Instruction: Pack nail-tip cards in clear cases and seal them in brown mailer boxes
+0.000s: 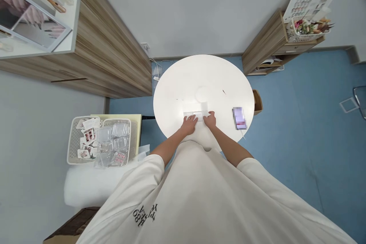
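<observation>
A translucent whitish wrapping sheet point(195, 107) lies folded near the front of the round white table point(183, 76). My left hand point(189, 124) rests on its near left part, fingers stretched out and pressing down, with a ring on one finger. At the near right corner, my right hand point(210, 119) has its thumb and curled fingers closed on the sheet's edge. Whether anything lies inside the folds is too faint to make out.
A phone point(239, 118) with a cable lies on the table's right side. To the left, white baskets point(70, 143) hold cards and clear plastic boxes point(120, 143), beside a white roll point(85, 185). Wooden cabinets point(108, 45) stand at back left and back right.
</observation>
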`<state>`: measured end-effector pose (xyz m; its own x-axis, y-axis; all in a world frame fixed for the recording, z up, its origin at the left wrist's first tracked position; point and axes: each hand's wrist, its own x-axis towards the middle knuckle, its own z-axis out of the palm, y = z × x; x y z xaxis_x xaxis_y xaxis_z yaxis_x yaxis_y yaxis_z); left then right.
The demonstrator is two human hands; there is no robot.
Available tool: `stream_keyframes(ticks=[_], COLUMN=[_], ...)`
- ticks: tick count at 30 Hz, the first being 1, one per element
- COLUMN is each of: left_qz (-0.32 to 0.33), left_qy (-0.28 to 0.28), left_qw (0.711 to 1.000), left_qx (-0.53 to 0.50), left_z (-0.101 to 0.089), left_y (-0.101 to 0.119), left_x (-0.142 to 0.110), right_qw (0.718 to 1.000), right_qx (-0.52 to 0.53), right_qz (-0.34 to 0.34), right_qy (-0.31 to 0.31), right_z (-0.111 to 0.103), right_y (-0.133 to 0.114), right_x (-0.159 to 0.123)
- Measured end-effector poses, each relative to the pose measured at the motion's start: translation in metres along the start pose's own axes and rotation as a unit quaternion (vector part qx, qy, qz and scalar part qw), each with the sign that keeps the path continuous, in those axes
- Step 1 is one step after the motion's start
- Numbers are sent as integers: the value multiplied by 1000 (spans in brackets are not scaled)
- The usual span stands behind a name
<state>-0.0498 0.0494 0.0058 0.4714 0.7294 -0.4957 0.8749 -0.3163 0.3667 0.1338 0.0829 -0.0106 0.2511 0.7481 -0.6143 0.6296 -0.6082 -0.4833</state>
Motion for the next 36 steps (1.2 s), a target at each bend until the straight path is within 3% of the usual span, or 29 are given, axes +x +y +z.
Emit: stream_keyframes(ticks=[7,14,17,21,25,32,36], left_qz=[3,-2,-49,-225,-362,-420,-396], left_qy=[9,61,117,179,157,153,152], left_qw=[1000,996,987,937,856,763,754], left_qx=[-4,-57,-97,-197,-335,-467,-501], left_z=[6,16,18,18,18,18,19], left_y=[-3,-7,-8,-12,-18,-28,-35], left_x=[-3,-13,-18,-18,-10,11,20], right_qw=[984,969,959,955,953,953,954], right_qx=[-55,-122,-183,-227,-236,-242,-238], right_qz=[-155,-197,-200,-178,-172,-161,-159], right_qy=[-69,-86,-86,-70,-77,-85,-86], right_z=[9,6,8,16,19,20,20], right_y=[-9,-16,-22,-28,-30,-32,-33], right_x=[-12,-17,-18,-18,-16,-13,-13])
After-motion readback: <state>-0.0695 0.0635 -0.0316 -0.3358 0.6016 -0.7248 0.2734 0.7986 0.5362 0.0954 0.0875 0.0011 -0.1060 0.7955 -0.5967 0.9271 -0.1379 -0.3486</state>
